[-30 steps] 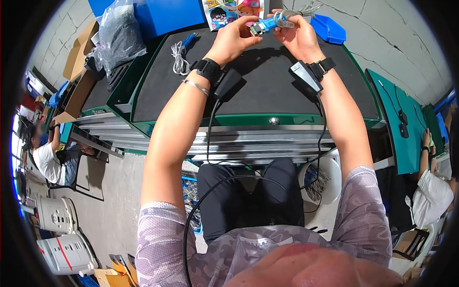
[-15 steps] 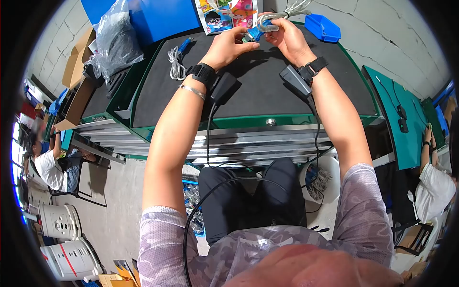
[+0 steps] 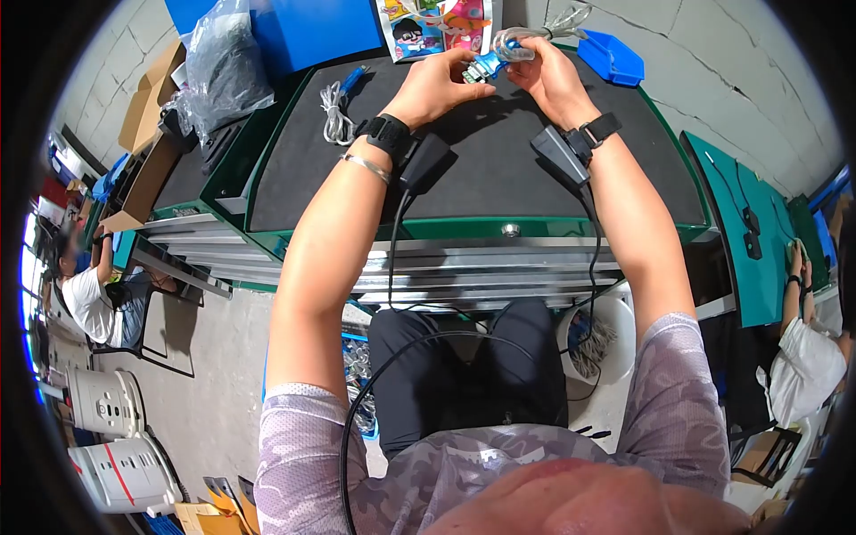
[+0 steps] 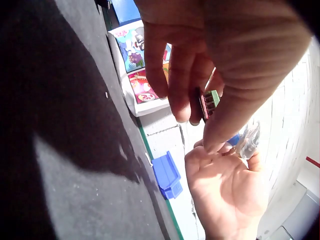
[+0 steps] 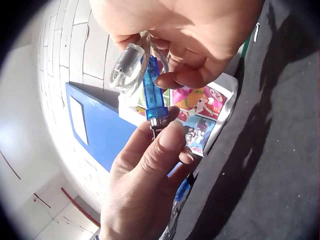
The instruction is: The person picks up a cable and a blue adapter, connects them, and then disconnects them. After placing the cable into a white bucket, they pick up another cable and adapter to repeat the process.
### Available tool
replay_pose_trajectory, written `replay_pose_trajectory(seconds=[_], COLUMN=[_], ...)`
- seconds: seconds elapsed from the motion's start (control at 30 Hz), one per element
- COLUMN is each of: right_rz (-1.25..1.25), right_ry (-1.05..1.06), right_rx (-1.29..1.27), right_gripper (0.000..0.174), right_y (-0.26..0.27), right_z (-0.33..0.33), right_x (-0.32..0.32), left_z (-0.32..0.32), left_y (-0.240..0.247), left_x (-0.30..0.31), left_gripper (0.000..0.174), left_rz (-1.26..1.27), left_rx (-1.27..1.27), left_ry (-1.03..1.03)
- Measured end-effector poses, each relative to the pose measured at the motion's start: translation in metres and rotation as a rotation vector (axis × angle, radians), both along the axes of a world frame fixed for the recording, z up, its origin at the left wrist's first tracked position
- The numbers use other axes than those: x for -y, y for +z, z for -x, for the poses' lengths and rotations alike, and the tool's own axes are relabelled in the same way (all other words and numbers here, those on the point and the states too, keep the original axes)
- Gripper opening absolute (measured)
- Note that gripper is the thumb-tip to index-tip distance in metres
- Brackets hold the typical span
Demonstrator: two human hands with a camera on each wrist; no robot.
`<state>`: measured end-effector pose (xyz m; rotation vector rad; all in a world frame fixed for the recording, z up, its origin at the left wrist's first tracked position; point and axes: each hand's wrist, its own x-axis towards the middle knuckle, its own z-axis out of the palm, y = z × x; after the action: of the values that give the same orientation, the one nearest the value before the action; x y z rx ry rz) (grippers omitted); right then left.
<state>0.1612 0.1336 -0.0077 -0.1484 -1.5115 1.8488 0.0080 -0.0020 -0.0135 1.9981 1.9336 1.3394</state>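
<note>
A translucent blue connector (image 5: 153,92) on a coiled clear-grey cable (image 3: 515,45) is in my right hand (image 3: 555,85), whose fingers curl round it and the coil. My left hand (image 3: 431,89) pinches a small board with a green terminal block (image 4: 212,101) between thumb and fingers. In the right wrist view the connector's metal end meets the piece in my left hand (image 5: 142,175); how deeply it sits cannot be told. Another coiled cable (image 3: 337,125) with a blue connector (image 3: 355,78) lies on the dark mat, left of my left hand.
A blue bin (image 3: 612,59) stands at the mat's back right, a printed bag (image 3: 437,31) at the back. Plastic-wrapped stuff (image 3: 225,76) and a cardboard box (image 3: 147,102) are at the left. Below stands a white bucket (image 3: 624,334) of cables. Other people sit at both sides.
Both hands, still holding the connector and the small board, have shifted slightly in the head view. The grips look much the same.
</note>
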Motion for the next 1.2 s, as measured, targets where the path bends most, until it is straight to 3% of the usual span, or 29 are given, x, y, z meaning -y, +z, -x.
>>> replay_pose_trajectory(seconds=[0.37, 0.93, 1.2], right_rz=[0.108, 0.170, 0.162], right_ry=[0.114, 0.067, 0.056], right_rx=[0.014, 0.007, -0.047], right_gripper=[0.022, 0.023, 0.023], right_y=[-0.002, 0.001, 0.000], right_z=[-0.002, -0.002, -0.004], right_x=[-0.008, -0.004, -0.012], left_z=[0.003, 0.002, 0.001], left_y=[-0.004, 0.000, -0.008], left_x=[-0.003, 0.000, -0.003], left_gripper=[0.061, 0.054, 0.069], left_rz=[-0.036, -0.102, -0.054], left_rx=[0.000, -0.116, -0.041], left_ry=[-0.015, 0.042, -0.087])
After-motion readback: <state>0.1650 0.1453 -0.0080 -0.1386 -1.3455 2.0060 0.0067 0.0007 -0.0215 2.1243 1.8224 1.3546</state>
